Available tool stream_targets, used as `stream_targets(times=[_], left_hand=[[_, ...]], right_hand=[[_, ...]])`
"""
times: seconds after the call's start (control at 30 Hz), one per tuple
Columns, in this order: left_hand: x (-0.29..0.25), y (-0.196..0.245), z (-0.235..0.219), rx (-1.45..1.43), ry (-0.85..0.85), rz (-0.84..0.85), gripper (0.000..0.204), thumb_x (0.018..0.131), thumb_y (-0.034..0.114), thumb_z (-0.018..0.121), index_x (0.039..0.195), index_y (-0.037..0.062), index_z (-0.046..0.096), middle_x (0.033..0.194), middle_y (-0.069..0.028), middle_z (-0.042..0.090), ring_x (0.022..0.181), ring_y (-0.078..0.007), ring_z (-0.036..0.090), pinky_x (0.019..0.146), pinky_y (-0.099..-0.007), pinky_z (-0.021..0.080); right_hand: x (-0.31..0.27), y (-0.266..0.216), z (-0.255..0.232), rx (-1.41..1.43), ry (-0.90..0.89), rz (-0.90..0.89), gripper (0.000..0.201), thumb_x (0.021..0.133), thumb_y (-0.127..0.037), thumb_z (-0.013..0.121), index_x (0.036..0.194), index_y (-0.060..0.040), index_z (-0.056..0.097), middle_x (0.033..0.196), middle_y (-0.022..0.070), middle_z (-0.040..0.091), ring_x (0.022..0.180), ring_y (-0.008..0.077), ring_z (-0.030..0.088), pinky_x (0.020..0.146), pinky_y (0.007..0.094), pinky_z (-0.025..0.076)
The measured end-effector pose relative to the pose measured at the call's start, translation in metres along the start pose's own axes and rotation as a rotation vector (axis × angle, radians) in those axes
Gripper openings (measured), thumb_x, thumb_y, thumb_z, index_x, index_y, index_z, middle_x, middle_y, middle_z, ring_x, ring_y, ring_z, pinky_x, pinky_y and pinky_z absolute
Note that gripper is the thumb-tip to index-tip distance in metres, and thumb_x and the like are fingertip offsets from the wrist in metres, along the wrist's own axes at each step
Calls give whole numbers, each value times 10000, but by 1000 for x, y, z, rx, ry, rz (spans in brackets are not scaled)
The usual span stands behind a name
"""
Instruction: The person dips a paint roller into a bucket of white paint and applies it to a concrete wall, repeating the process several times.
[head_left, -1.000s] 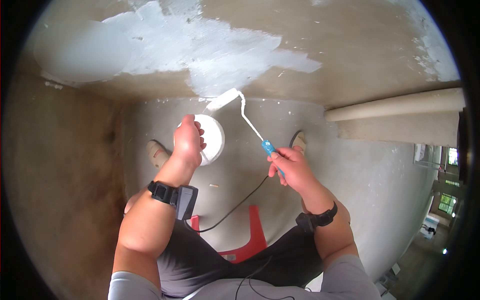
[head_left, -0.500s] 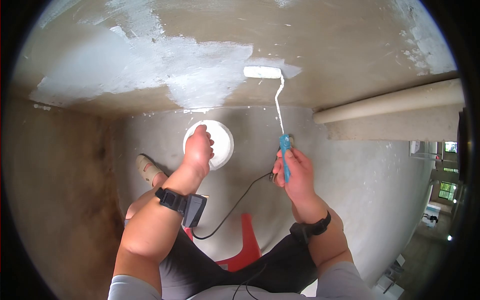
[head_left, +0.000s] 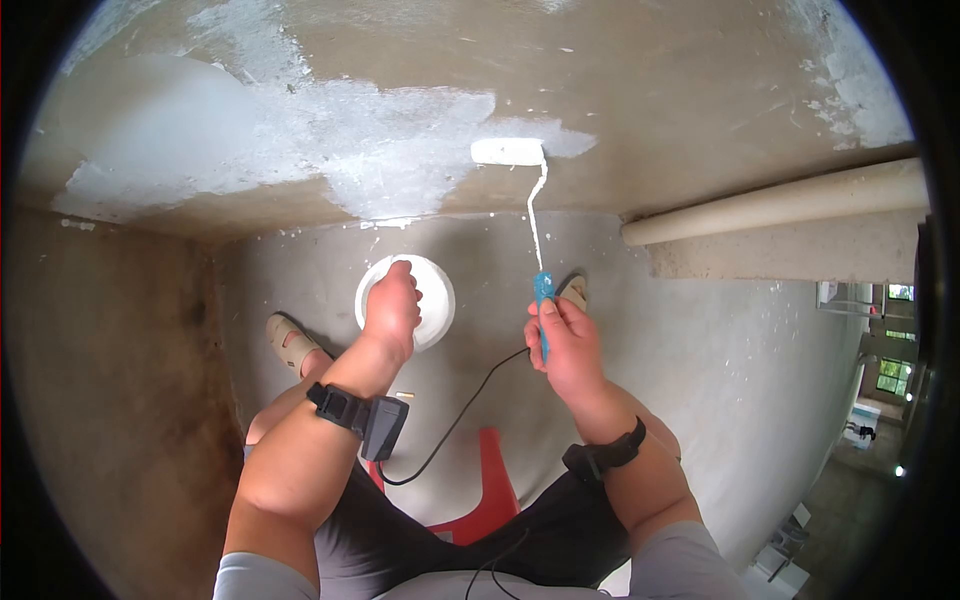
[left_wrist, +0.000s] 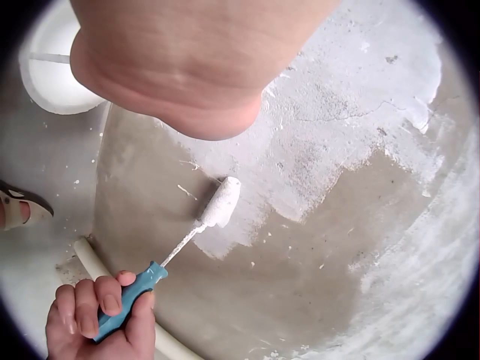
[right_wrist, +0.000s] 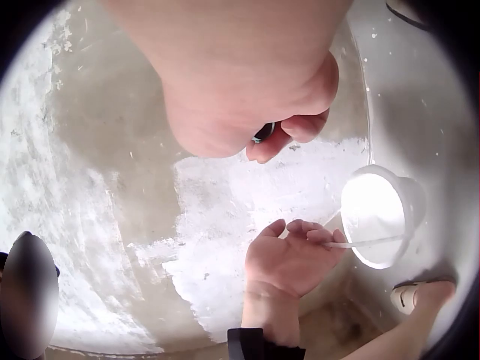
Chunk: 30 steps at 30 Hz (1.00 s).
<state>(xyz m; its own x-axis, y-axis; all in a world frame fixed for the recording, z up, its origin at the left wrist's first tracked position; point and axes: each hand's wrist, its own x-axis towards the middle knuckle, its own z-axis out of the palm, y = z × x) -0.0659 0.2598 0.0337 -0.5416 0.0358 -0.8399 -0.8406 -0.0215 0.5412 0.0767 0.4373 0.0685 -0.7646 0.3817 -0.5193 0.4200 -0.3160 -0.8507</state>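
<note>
The right hand [head_left: 566, 345] grips the blue handle [head_left: 543, 289] of a paint roller. White and wet-looking, the roller head [head_left: 507, 152] lies against the wall at the right part of a white patch [head_left: 400, 125]. The left wrist view shows the same roller head [left_wrist: 223, 202] and the right hand's fingers curled round its handle. Over a white round bucket [head_left: 436, 310] is the left hand [head_left: 392, 312]. In the right wrist view the left hand [right_wrist: 292, 259] has its fingers curled round the bucket's thin white handle [right_wrist: 371, 242].
A pale pipe [head_left: 780, 205] runs along the wall's foot at the right. Beneath the person stands a red stool [head_left: 490, 490]. A black cable [head_left: 465, 405] hangs between the forearms. The sandalled feet are on the grey floor, either side of the bucket.
The roller has gone from just above the bucket up and right onto the wall, then slightly left. The left hand stays over the bucket, which sits a little lower in view.
</note>
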Motion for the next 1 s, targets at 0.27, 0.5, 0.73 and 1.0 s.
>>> stream_targets(times=[0.27, 0.5, 0.73, 1.0], left_hand=[[2, 1, -11, 2, -4, -11, 247, 973, 345, 501, 863, 126, 525, 819, -12, 501, 699, -149, 434, 654, -333, 384], [-2, 3, -14, -16, 1, -21, 254, 973, 346, 509, 885, 110, 539, 835, -22, 509, 694, -153, 439, 659, -332, 396], [-4, 9, -15, -46, 4, -42, 245, 970, 338, 518, 891, 108, 546, 822, -23, 512, 704, -152, 456, 637, -329, 399], [0, 15, -23, -10, -21, -28, 248, 955, 345, 524, 886, 109, 554, 834, -26, 530, 710, -146, 456, 629, -316, 389]], right_hand=[[11, -4, 3, 75, -15, 116, 272, 1051, -294, 510, 1051, -27, 566, 711, 32, 534, 474, 89, 439, 422, 239, 340], [36, -4, 9, 221, -58, 214, 275, 1043, -274, 524, 1026, -2, 557, 731, 30, 525, 501, 91, 418, 443, 251, 311], [74, 4, 30, 219, -38, 313, 256, 1044, -258, 517, 1001, -8, 549, 747, 25, 520, 535, 92, 424, 454, 252, 320], [120, 47, 50, 192, -5, 411, 236, 1043, -251, 503, 957, -34, 540, 727, 6, 507, 527, 94, 413, 449, 255, 321]])
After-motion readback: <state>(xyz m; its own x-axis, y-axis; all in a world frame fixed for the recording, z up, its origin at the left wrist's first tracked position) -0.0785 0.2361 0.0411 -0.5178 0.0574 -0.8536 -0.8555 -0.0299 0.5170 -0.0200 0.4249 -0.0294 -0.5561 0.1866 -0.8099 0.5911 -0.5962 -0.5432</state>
